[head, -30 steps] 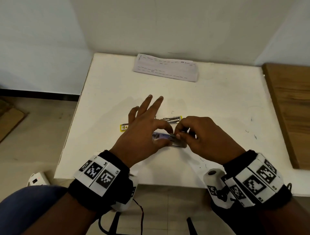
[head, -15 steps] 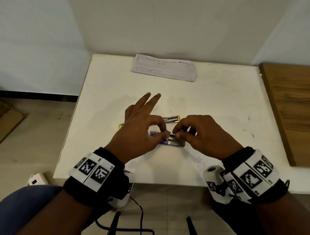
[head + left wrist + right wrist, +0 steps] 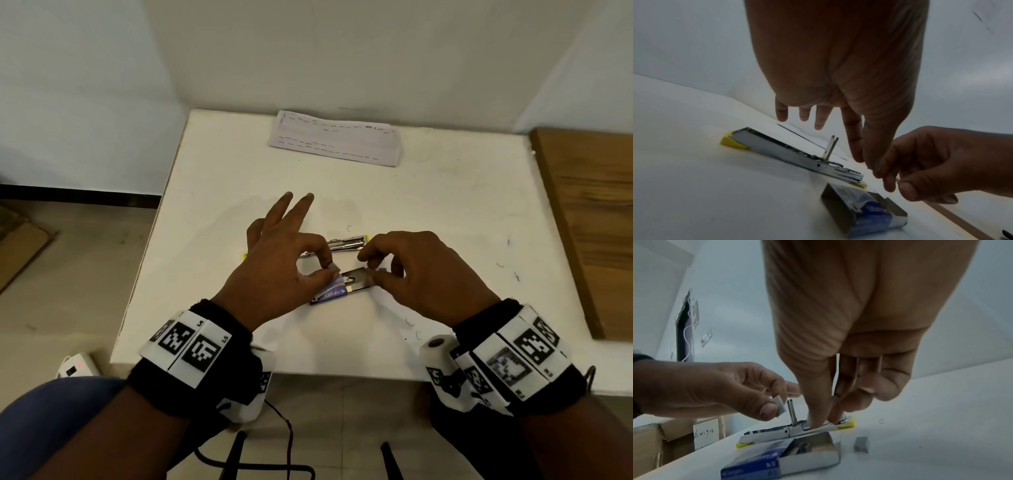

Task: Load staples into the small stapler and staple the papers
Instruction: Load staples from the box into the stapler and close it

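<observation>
The small stapler (image 3: 346, 244) lies opened flat on the white table (image 3: 445, 205), metal with yellow ends, its pusher arm sticking up (image 3: 791, 410). In front of it lies the blue staple box (image 3: 332, 293) with its tray slid out. My left hand (image 3: 330, 270) pinches a short grey piece of staple strip (image 3: 780, 405) between thumb and forefinger, the other fingers spread. My right hand (image 3: 371, 269) pinches another thin sliver of staples just above the box tray. A loose block of staples (image 3: 861, 444) rests on the table beside the box. The papers (image 3: 334, 138) lie folded at the far edge.
A wooden board (image 3: 589, 222) borders the table on the right. Single bent staples (image 3: 349, 228) are scattered around the hands and near the front edge. A cardboard carton (image 3: 674, 443) stands beyond the table's left side.
Both hands were pinched together over the box; now they have drawn slightly apart, each with its own small piece, and the left hand has lifted a little.
</observation>
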